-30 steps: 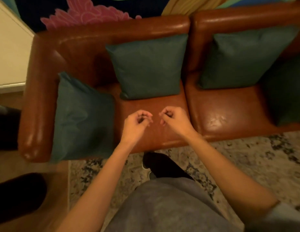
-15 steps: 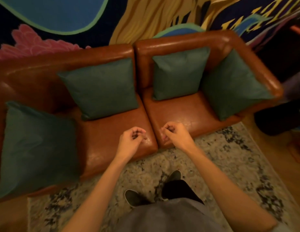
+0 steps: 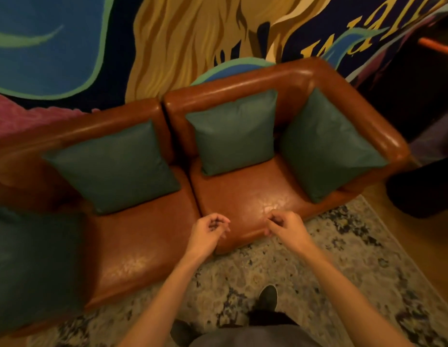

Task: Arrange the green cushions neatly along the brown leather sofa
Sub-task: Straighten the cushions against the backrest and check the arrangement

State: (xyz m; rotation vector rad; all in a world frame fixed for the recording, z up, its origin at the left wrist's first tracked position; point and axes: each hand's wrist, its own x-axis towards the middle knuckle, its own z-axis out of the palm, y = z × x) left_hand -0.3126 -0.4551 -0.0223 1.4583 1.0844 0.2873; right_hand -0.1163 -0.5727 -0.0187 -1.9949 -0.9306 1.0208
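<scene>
A brown leather sofa [image 3: 147,236] with two seats fills the middle of the view. Several green cushions rest on it. One [image 3: 112,166] leans on the left backrest, one [image 3: 234,132] on the right backrest. Another [image 3: 328,144] leans against the right armrest, and one [image 3: 30,266] stands at the far left end. My left hand [image 3: 207,234] and my right hand [image 3: 285,226] hover over the front edge of the right seat. Both have curled fingers and hold nothing, clear of every cushion.
A painted mural [image 3: 182,38] covers the wall behind the sofa. A pale patterned rug [image 3: 343,259] lies in front, on a wooden floor [image 3: 428,259]. My shoe [image 3: 268,296] stands on the rug. A dark object [image 3: 423,191] sits right of the armrest.
The view has swung to the right along the sofa, bringing the right armrest and its cushion into sight. My hands stay curled and empty, now over the right seat's front.
</scene>
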